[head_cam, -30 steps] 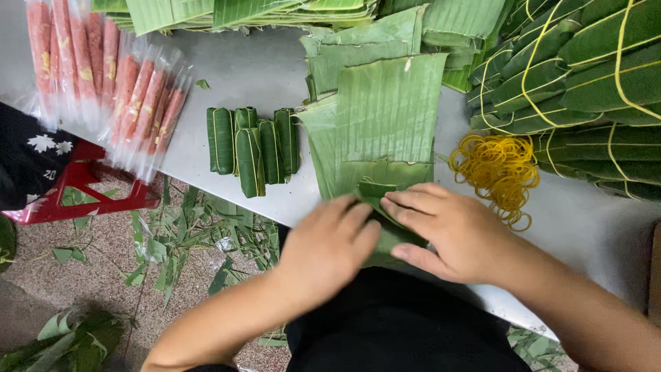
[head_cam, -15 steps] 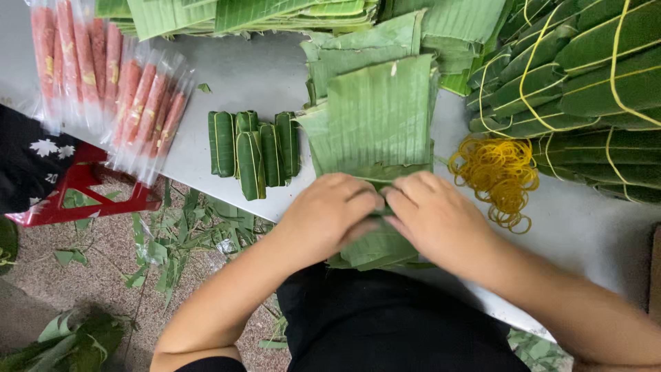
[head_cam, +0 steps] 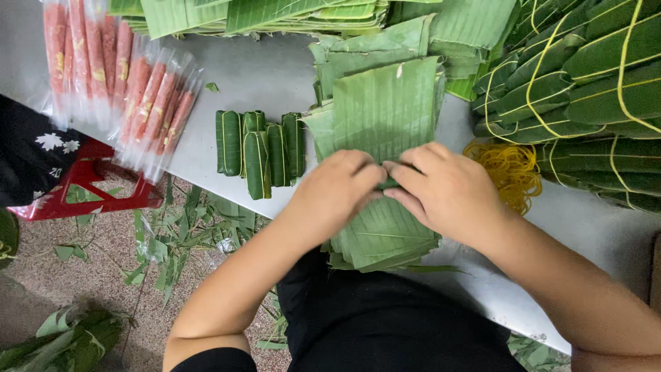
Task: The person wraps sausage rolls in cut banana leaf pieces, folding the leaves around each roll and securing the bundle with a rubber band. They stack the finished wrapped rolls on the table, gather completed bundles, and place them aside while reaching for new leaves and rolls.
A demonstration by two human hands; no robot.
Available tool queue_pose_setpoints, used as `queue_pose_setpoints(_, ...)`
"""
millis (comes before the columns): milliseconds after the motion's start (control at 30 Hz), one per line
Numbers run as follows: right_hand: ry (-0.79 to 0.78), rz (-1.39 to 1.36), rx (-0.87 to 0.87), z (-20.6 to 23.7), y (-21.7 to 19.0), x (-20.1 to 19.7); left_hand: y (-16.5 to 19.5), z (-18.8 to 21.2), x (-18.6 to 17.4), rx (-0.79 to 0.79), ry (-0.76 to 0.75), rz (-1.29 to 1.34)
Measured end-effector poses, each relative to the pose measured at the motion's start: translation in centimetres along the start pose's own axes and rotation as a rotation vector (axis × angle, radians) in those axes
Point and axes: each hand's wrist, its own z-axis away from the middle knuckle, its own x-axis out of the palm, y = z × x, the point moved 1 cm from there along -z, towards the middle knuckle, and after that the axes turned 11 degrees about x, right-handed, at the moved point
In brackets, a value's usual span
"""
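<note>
My left hand (head_cam: 337,187) and my right hand (head_cam: 444,187) meet fingertip to fingertip over a stack of green banana leaves (head_cam: 389,107) on the grey table (head_cam: 275,76). Both pinch a small leaf-wrapped roll (head_cam: 390,183), mostly hidden under the fingers. Left of my left hand lie several finished green leaf rolls (head_cam: 260,146), side by side. A heap of yellow rubber bands (head_cam: 511,169) sits just right of my right hand.
Pink sausages in clear plastic sleeves (head_cam: 113,76) hang over the table's left edge. Bundles of leaf parcels tied with yellow bands (head_cam: 592,89) are stacked at right. More cut leaves (head_cam: 261,14) line the back. A red stool (head_cam: 89,189) and leaf scraps (head_cam: 172,234) are on the floor.
Both hands have moved away from me up the leaf stack, rolling the leaf up; the near part of the stack now lies uncovered.
</note>
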Motion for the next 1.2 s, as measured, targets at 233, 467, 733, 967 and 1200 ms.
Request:
queue_pose_setpoints(233, 0.170, 0.058, -0.072, -1.1, 0.6, 0.3, -3.1, -1.3, -0.4, -0.130, 0.007, -0.008)
queue_pose_setpoints(467, 0.084, 0.153, 0.014, -0.7, -0.2, 0.2, -1.1, -0.5, -0.3, -0.057, 0.035, -0.112)
queue_pose_setpoints(733, 0.201, 0.347, 0.016, -1.4, -0.8, 1.7, -3.0, -0.3, 1.2, -0.083, 0.170, -0.302)
queue_pose_setpoints(967, 0.013, -0.141, 0.162, -2.9, 1.2, 1.1, -1.5, -1.0, 0.1, -0.270, 0.253, -0.066)
queue_pose_setpoints(1200, -0.238, -1.192, 0.407, 1.5, -1.0, 1.1, 2.9, 2.0, 2.0, -0.578, 0.502, 1.207)
